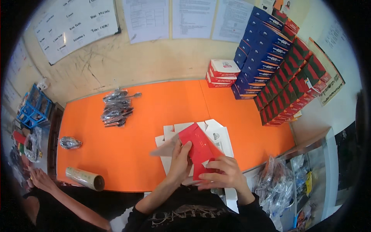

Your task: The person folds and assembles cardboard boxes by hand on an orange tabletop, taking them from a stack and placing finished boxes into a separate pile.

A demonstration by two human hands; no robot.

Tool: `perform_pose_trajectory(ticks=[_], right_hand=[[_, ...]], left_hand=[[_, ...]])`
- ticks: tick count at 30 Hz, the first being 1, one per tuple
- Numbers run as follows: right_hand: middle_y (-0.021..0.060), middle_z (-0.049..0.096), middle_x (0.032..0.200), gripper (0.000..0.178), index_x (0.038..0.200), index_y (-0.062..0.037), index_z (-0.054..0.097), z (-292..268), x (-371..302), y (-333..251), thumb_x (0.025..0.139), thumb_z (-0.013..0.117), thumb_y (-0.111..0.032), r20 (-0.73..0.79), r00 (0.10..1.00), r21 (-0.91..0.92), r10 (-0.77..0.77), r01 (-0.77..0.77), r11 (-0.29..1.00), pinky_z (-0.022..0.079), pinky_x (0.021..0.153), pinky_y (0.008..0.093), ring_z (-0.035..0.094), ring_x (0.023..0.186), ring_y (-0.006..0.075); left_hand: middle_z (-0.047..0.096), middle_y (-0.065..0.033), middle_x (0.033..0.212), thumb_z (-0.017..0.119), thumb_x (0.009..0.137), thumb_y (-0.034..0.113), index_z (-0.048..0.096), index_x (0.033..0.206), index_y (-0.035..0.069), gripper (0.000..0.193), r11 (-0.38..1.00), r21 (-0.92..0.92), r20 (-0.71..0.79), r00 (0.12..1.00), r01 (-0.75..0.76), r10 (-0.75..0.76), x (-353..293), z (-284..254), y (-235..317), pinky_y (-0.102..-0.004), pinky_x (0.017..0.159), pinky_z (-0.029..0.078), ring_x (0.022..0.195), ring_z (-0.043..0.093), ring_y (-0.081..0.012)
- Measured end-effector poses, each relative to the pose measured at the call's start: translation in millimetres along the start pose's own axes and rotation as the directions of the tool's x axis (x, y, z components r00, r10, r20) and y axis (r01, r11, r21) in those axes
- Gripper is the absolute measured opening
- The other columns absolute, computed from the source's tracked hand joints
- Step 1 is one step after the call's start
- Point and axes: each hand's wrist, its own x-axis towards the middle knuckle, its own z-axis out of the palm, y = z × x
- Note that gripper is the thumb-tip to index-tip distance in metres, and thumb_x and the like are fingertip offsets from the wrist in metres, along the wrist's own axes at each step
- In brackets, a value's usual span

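The left hand (pixel 179 159) pinches the left side of a red box (pixel 198 140), thumb on top. The right hand (pixel 227 173) bends its fingers at the box's lower right; whether it pinches, I cannot tell. The left flap is blurred. Under the box lie white cardboard sheets (pixel 223 140); beyond it, rightward, stand blue boxes (pixel 262 54).

To the left of your left hand (pixel 179 160) on the orange tabletop (pixel 154 100), you have a tan roll (pixel 82 177) and a small wrapped packet (pixel 70 142), with a heap of plastic-wrapped dark items (pixel 117 110) farther ahead and a blue basket (pixel 35 105) beyond the table's left edge. Ahead and right of your right hand (pixel 226 172), you see a low stack of red-and-white boxes (pixel 223 73) beside taller stacks of blue boxes (pixel 257 65) and red-and-dark boxes (pixel 291 91); clear plastic bags (pixel 272 181) sit rightward of that hand.
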Motion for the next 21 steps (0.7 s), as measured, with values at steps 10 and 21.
perform_pose_trajectory(ticks=[10,21], right_hand=[[0.0041,0.059,0.07,0.014,0.079,-0.0016,0.066,31.1,13.0,-8.0,0.066,0.07,0.003,-0.147,0.933,-0.158,0.33,-0.351,0.923,0.047,0.05,0.0254,0.059,0.059,0.0184],[0.0168,0.054,0.116,0.063,0.12,-0.0049,0.049,25.4,-10.8,14.6,0.065,0.075,-0.023,-0.004,0.804,0.017,0.595,-0.595,0.804,0.042,0.089,0.0385,0.053,0.106,0.0343]], left_hand=[[0.057,-0.012,0.109,0.056,0.091,0.016,0.047,0.115,0.002,0.03,0.853,0.453,-0.048,0.949,-0.259,0.313,-24.9,24.4,19.5,-0.0271,0.067,0.052,0.084,0.062,-0.0158],[0.062,-0.0093,0.098,0.066,0.079,0.018,0.054,0.109,0.008,0.033,-0.192,0.747,0.665,0.714,-0.637,0.22,-32.4,-10.2,16.7,-0.0368,0.079,0.045,0.088,0.059,-0.0188]])
